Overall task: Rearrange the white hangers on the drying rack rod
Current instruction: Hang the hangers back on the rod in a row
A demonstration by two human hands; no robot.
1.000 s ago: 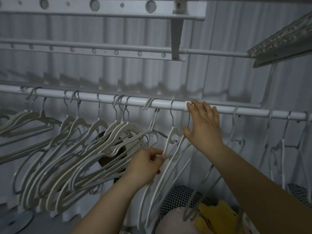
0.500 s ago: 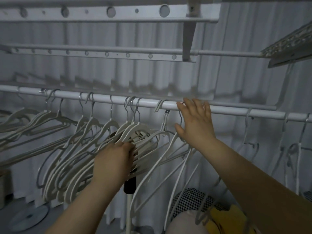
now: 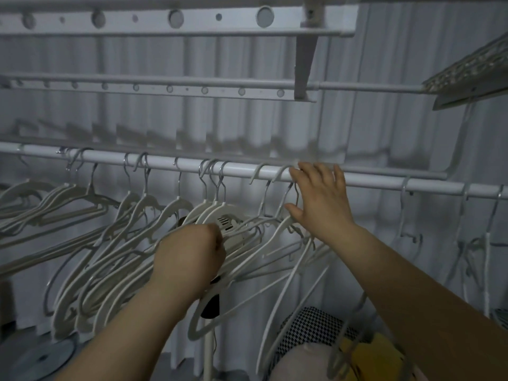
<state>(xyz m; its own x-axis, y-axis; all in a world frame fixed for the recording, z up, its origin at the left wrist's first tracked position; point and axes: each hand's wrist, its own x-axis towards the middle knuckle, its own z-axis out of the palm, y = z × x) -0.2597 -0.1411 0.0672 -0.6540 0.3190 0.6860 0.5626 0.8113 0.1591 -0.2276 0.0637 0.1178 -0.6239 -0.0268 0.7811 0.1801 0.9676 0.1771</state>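
A white drying rack rod (image 3: 371, 180) runs across the view, sloping slightly down to the right. Several white hangers (image 3: 115, 243) hang bunched along its left and middle part, tilted and overlapping. My left hand (image 3: 189, 254) is closed around the shoulders of the middle hangers, below the rod. My right hand (image 3: 321, 199) is spread with fingers up against the rod, its thumb beside two hanger hooks (image 3: 286, 188). A few more hangers (image 3: 406, 215) dangle apart at the right.
Upper rack bars with holes (image 3: 176, 20) cross overhead. A fan on a white stand (image 3: 209, 339) is behind the hangers. A checkered cloth (image 3: 310, 331) and something yellow (image 3: 368, 356) lie below. A white curtain (image 3: 384, 127) is behind everything.
My left hand moved left from a single hanger to the bunched middle hangers and closed on them. My right hand stayed on the rod. The view shifted, so everything sits further right.
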